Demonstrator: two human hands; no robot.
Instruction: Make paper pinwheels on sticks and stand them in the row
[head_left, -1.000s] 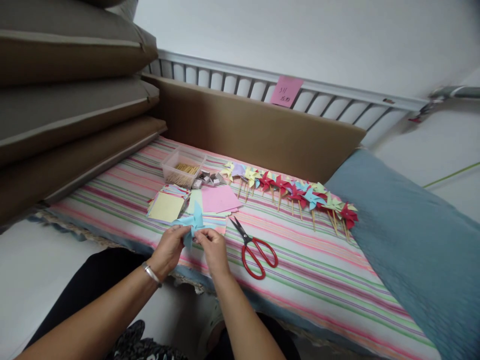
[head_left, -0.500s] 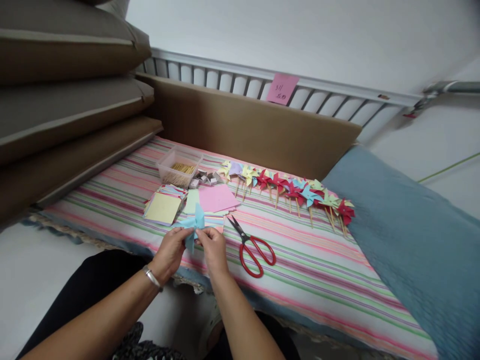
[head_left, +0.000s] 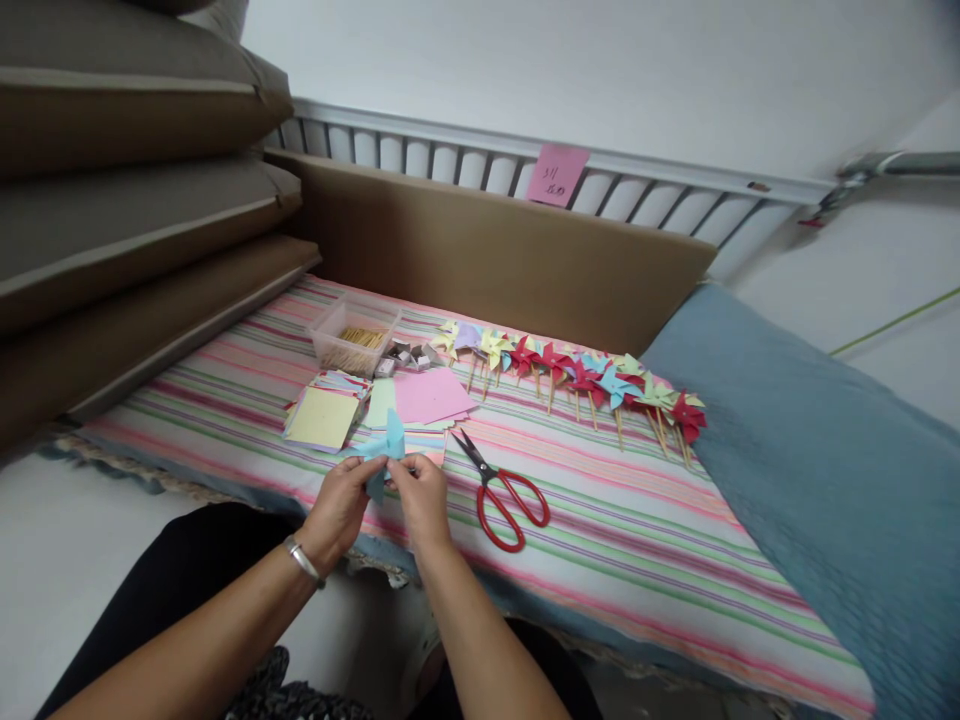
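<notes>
Between my hands is a light-blue paper pinwheel (head_left: 394,437), its blades folded. My left hand (head_left: 343,503) pinches it from the left, thumb near its centre. From the right, my right hand (head_left: 422,494) has its fingertips closed on the same pinwheel near the middle; whether a pin is there is hidden. Just right of the hands lie red-handled scissors (head_left: 498,489), blades slightly apart. Behind the pinwheel are pink paper sheets (head_left: 433,395), and to the left a stack of square coloured papers (head_left: 322,416) with a yellow one on top.
A clear plastic box (head_left: 355,333) of wooden sticks stands behind the papers, with small boxes (head_left: 409,356) beside it. A row of finished pinwheels (head_left: 583,379) on sticks runs rightward across the striped cloth (head_left: 637,560). Brown cushions (head_left: 150,220) rise at left; a brown board (head_left: 487,240) stands behind.
Both hands keep hold of the blue pinwheel, with only slight finger movement. The whole view has shifted a little; the other things stay where they were.
</notes>
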